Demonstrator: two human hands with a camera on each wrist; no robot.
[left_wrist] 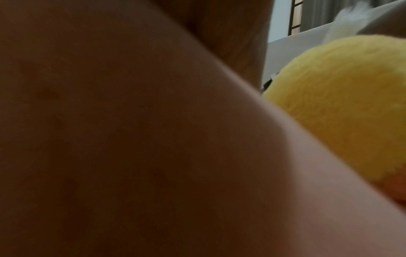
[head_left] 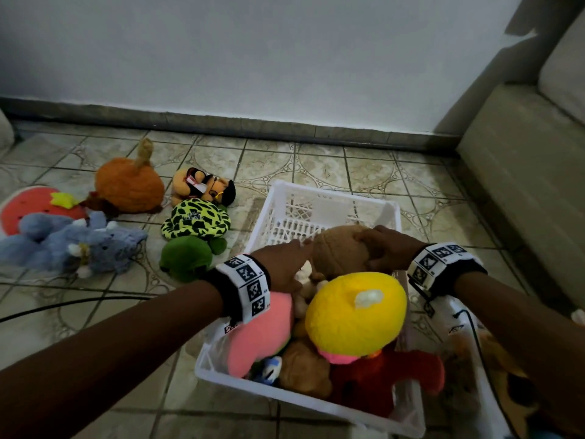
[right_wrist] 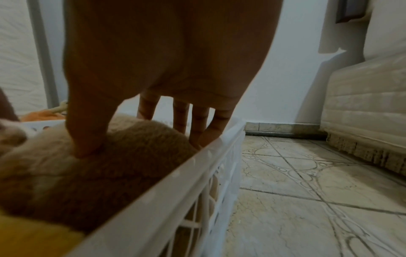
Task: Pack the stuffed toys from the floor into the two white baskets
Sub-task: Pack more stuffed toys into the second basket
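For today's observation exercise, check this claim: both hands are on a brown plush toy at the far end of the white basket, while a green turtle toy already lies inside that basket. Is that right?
Not quite. The head view shows the green turtle toy on the floor, left of the white basket, not inside. The rest holds: left hand and right hand are on the brown plush toy at the far end.

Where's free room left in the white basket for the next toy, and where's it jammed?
Free: the far end of the white basket, bare slatted floor between its far wall and the brown plush held by the right hand. Jammed: the near end, with the yellow plush, pink plush and red plush heaped.
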